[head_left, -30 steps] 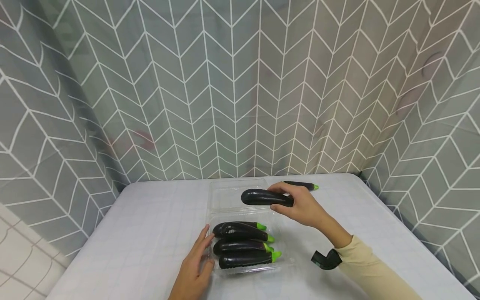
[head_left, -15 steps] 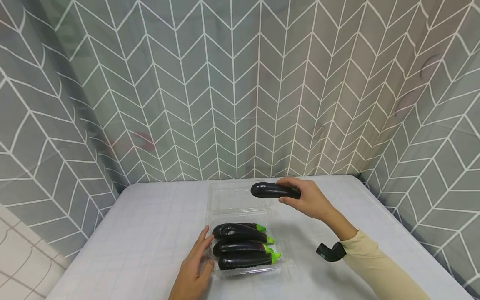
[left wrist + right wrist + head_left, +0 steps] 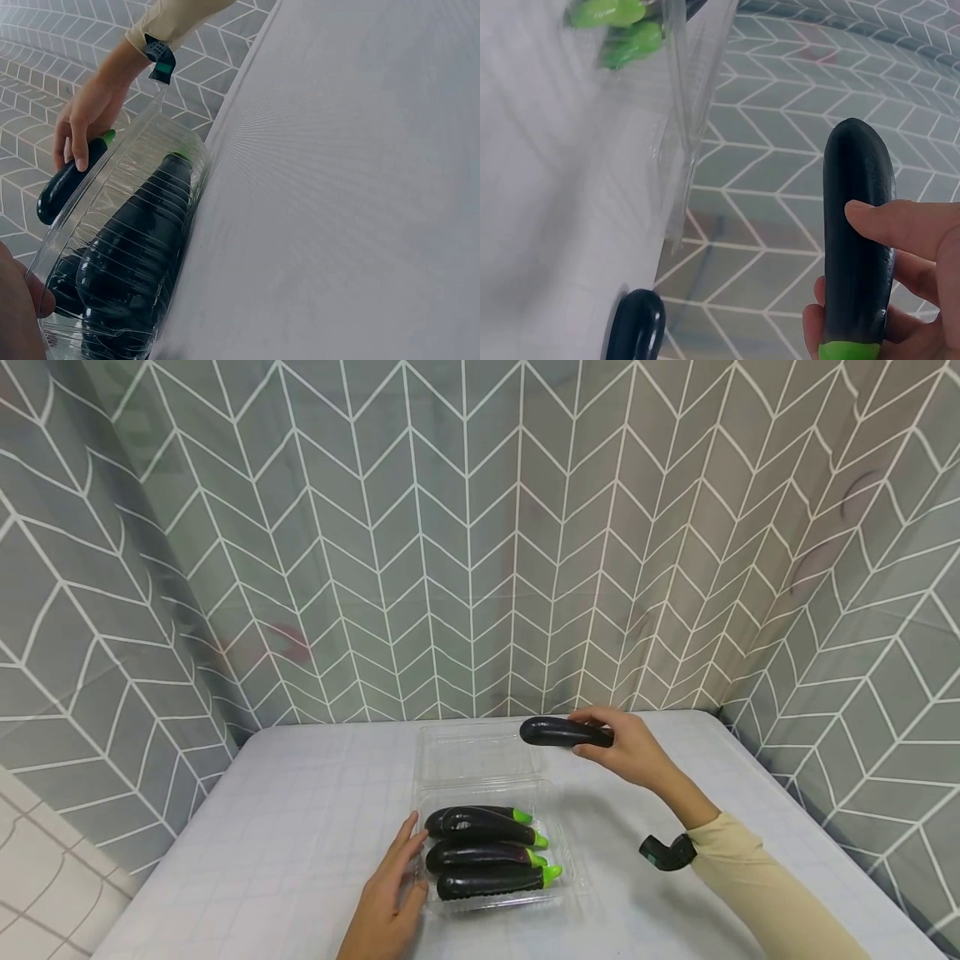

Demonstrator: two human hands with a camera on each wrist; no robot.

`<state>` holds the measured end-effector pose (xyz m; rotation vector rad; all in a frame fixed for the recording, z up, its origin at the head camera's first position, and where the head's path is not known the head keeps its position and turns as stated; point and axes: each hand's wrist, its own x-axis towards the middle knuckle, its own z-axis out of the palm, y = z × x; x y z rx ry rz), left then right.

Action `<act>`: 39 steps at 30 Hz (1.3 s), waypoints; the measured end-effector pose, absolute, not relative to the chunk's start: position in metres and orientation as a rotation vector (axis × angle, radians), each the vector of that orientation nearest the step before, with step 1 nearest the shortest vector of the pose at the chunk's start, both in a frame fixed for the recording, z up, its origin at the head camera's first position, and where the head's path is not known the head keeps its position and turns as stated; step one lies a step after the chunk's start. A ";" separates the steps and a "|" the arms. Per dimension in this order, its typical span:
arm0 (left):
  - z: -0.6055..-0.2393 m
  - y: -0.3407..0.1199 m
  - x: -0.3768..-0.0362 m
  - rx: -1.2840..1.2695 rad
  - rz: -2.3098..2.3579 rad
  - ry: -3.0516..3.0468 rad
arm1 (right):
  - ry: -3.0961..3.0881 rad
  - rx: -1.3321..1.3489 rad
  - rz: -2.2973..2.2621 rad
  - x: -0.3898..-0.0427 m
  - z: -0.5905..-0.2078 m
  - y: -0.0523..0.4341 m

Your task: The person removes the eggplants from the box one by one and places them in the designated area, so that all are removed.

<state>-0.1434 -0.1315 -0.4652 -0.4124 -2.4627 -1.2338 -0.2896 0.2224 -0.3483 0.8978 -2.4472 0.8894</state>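
Observation:
My right hand [image 3: 630, 750] grips a dark eggplant [image 3: 557, 732] in the air, back and right of a clear plastic clamshell box [image 3: 510, 904]. In the right wrist view its thumb lies along one side, the fingers curl round the other, and a green cap shows at the bottom. Several eggplants [image 3: 483, 881] with bright green stems lie side by side in the box, stems to the right. My left hand [image 3: 384, 893] rests at the box's left wall, fingers extended; in the left wrist view, a fingertip [image 3: 45, 301] touches the rim.
The box's clear lid [image 3: 476, 753] lies folded back behind it on the white-covered table [image 3: 315, 827]. A loose eggplant [image 3: 635, 328] lies on the table in the right wrist view. A grey chevron-patterned curtain [image 3: 495, 543] surrounds the back and sides.
My right hand has carried the eggplant back and to the right, away from over the lid's front, covering the loose eggplant in the head view. My left hand has stayed at the box.

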 end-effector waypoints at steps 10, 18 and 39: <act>-0.463 -0.130 -0.142 -0.430 -1.269 -2.436 | -2.478 0.829 0.906 -0.301 -0.355 0.236; -0.464 -0.129 -0.142 -0.419 -1.297 -2.421 | -2.525 0.768 0.878 -0.308 -0.360 0.244; -0.465 -0.131 -0.143 -0.390 -1.310 -2.450 | -2.557 0.700 0.822 -0.325 -0.378 0.260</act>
